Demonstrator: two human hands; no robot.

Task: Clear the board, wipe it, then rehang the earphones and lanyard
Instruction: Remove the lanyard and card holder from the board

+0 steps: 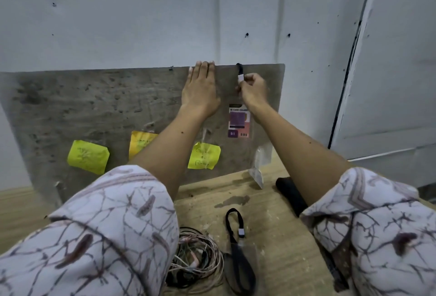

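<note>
Hanging a lanyard (238, 72) over the top edge of the grey board (94, 107) is where we stand: our right hand (253, 90) pinches its strap just below the white clasp, with the badge (239, 121) dangling below at about 6 o'clock from that hand. Our left hand (200, 88) lies flat with straight fingers against the board, fingertips at the rim, steadying it.

By our judgement the task is in its last part, though we cannot tell from here whether the wiping is done; the board looks mottled. The earphones (195, 255) lie in a tangle on the wooden table (271, 225) at 6 o'clock, not yet rehung, and a second black lanyard (236, 243) lies just beside them.

The count: two lanyards, one tangle of earphones, three sticky notes (87, 156) low on the board, one badge, and one dark object (290, 194) at 4 o'clock that we cannot identify.
</note>
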